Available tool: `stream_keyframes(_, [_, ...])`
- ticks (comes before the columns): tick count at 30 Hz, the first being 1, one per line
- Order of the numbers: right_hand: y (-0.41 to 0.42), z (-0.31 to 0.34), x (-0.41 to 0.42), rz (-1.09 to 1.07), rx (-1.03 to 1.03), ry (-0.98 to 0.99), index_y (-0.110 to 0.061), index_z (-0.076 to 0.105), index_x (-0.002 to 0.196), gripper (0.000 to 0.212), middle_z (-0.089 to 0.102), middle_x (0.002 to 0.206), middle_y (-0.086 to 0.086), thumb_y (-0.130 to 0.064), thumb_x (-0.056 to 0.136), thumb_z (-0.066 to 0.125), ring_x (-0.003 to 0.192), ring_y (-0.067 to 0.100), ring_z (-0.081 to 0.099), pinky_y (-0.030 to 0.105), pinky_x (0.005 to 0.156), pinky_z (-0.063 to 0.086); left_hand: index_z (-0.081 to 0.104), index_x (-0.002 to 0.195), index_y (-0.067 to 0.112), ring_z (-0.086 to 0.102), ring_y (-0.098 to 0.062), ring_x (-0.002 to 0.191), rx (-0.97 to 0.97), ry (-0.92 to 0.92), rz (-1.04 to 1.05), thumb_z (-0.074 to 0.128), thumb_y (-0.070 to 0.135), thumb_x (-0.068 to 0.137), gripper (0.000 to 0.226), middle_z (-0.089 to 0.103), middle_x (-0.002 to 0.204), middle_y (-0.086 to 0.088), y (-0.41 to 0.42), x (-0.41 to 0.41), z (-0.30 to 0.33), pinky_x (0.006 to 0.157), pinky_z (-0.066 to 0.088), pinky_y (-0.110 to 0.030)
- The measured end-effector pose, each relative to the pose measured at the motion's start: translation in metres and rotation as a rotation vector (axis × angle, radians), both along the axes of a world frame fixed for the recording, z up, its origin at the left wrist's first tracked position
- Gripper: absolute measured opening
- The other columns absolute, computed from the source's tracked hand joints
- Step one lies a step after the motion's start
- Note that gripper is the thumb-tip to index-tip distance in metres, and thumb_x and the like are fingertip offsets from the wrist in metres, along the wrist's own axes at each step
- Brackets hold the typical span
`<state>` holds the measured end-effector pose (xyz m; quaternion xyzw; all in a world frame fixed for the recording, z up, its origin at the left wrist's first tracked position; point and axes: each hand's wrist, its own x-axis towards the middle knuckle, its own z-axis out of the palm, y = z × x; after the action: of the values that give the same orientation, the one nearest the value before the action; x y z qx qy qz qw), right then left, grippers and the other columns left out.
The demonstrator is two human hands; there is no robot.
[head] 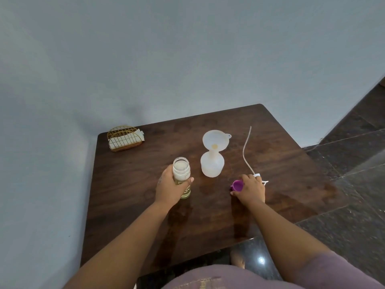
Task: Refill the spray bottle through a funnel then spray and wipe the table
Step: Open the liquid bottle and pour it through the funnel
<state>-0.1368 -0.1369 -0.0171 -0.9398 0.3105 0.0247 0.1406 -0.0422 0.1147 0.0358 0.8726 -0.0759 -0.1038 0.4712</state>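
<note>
A dark wooden table (pixel 270 147) stands pushed into the corner of a pale grey-walled room, polished dark stone floor showing to its right. At its centre sits the translucent spray bottle (pixel 212 164), uncapped, with a white funnel (pixel 215 140) seated in its neck, an arrangement that appears meant to leave both hands free for pouring. The person's left hand (pixel 169 187) is wrapped around an open refill bottle (pixel 181 174), standing upright on the wood just left of the spray bottle and holding pale yellowish liquid; the grip looks like the start of a lift toward the funnel. The right hand (pixel 251 187) rests on the table with its fingers curled around a purple cap (pixel 237 185), probably the refill bottle's lid, being set aside or kept clear of the pour. Just behind that hand lies the spray head (pixel 258 176), its long dip tube (pixel 246 151) curving away across the tabletop, evidently parked until the bottle is full. A gold wire napkin holder (pixel 124 138) with white napkins stands at the far left corner, well apart from the work. The wood shows a faint sheen near the front edge.
</note>
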Motion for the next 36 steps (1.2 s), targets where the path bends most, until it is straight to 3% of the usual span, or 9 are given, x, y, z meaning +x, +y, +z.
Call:
stream_keyframes(3, [0.008, 0.008, 0.006, -0.075, 0.08, -0.086, -0.022, 0.056, 0.107, 0.045, 0.055, 0.115, 0.0, -0.045, 0.073, 0.076, 0.114, 0.024, 0.045, 0.039, 0.089, 0.045, 0.055, 0.121, 0.025, 0.057, -0.014, 0.112, 0.015, -0.012, -0.01, 0.082, 0.041, 0.072, 0.059, 0.061, 0.12, 0.006, -0.001, 0.001, 0.001, 0.097, 0.05, -0.042])
stream_keyframes(9, [0.023, 0.05, 0.025, -0.305, 0.38, -0.428, -0.017, 0.052, 0.093, 0.02, 0.051, 0.106, 0.005, -0.007, 0.076, 0.056, 0.106, 0.027, 0.044, 0.039, 0.09, 0.04, 0.053, 0.119, 0.029, 0.057, -0.014, 0.11, 0.004, 0.002, -0.06, 0.081, 0.039, 0.074, 0.054, 0.061, 0.119, 0.009, 0.001, -0.001, 0.008, 0.096, 0.05, -0.043])
stream_keyframes(15, [0.054, 0.107, 0.023, 0.013, 0.504, -0.608, -0.015, 0.054, 0.074, 0.02, 0.046, 0.062, -0.008, 0.005, 0.071, 0.052, 0.059, 0.008, 0.042, 0.024, 0.062, 0.037, 0.051, 0.115, 0.035, 0.057, -0.009, 0.106, -0.093, -0.002, -0.145, 0.083, 0.033, 0.073, 0.052, 0.059, 0.11, 0.017, -0.002, -0.006, 0.04, 0.088, 0.049, -0.029])
stream_keyframes(18, [0.073, 0.12, 0.016, 0.303, 0.597, -0.537, -0.018, 0.057, 0.093, 0.03, 0.057, 0.084, -0.004, 0.0, 0.071, 0.063, 0.074, 0.008, 0.053, 0.02, 0.07, 0.044, 0.048, 0.111, 0.034, 0.061, -0.005, 0.1, -0.106, -0.076, -0.207, 0.085, 0.038, 0.068, 0.058, 0.062, 0.106, 0.019, -0.01, -0.01, 0.058, 0.084, 0.053, -0.03])
stream_keyframes(21, [0.084, 0.126, 0.013, 0.552, 0.673, -0.366, -0.019, 0.04, 0.13, 0.07, 0.052, 0.118, -0.005, -0.009, 0.068, 0.07, 0.109, 0.007, 0.054, 0.017, 0.091, 0.045, 0.047, 0.112, 0.03, 0.062, 0.0, 0.094, -0.105, -0.168, -0.242, 0.085, 0.044, 0.065, 0.062, 0.064, 0.103, 0.018, -0.018, -0.014, 0.077, 0.08, 0.055, -0.028])
stream_keyframes(25, [0.086, 0.135, 0.011, 0.378, 0.737, -0.52, -0.023, 0.042, 0.128, 0.073, 0.061, 0.116, -0.009, -0.019, 0.065, 0.078, 0.106, 0.007, 0.06, 0.024, 0.088, 0.05, 0.048, 0.113, 0.031, 0.06, 0.006, 0.094, -0.157, -0.214, -0.269, 0.085, 0.044, 0.067, 0.061, 0.063, 0.103, 0.021, -0.028, -0.021, 0.1, 0.076, 0.05, -0.015])
stream_keyframes(28, [0.084, 0.14, 0.01, 0.288, 0.772, -0.624, -0.023, 0.046, 0.129, 0.067, 0.064, 0.114, -0.01, -0.019, 0.07, 0.078, 0.105, 0.005, 0.062, 0.026, 0.089, 0.052, 0.05, 0.114, 0.03, 0.06, -0.001, 0.098, -0.165, -0.249, -0.344, 0.083, 0.046, 0.067, 0.06, 0.062, 0.109, 0.017, -0.039, -0.026, 0.11, 0.079, 0.051, -0.017])
stream_keyframes(33, [0.071, 0.149, 0.009, 0.26, 0.669, -0.718, -0.024, 0.051, 0.126, 0.059, 0.065, 0.11, -0.014, -0.013, 0.073, 0.075, 0.103, -0.002, 0.061, 0.018, 0.086, 0.05, 0.056, 0.122, 0.031, 0.054, -0.003, 0.101, -0.204, -0.239, -0.34, 0.084, 0.044, 0.068, 0.062, 0.052, 0.109, 0.009, -0.058, -0.027, 0.112, 0.08, 0.041, -0.007])
stream_keyframes(36, [0.059, 0.153, 0.009, 0.251, 0.633, -0.684, -0.027, 0.051, 0.127, 0.059, 0.065, 0.11, -0.015, -0.017, 0.073, 0.074, 0.1, -0.002, 0.061, 0.009, 0.08, 0.046, 0.056, 0.123, 0.031, 0.048, -0.007, 0.109, -0.152, -0.255, -0.381, 0.081, 0.052, 0.068, 0.064, 0.051, 0.113, 0.006, -0.069, -0.021, 0.111, 0.085, 0.041, -0.014])
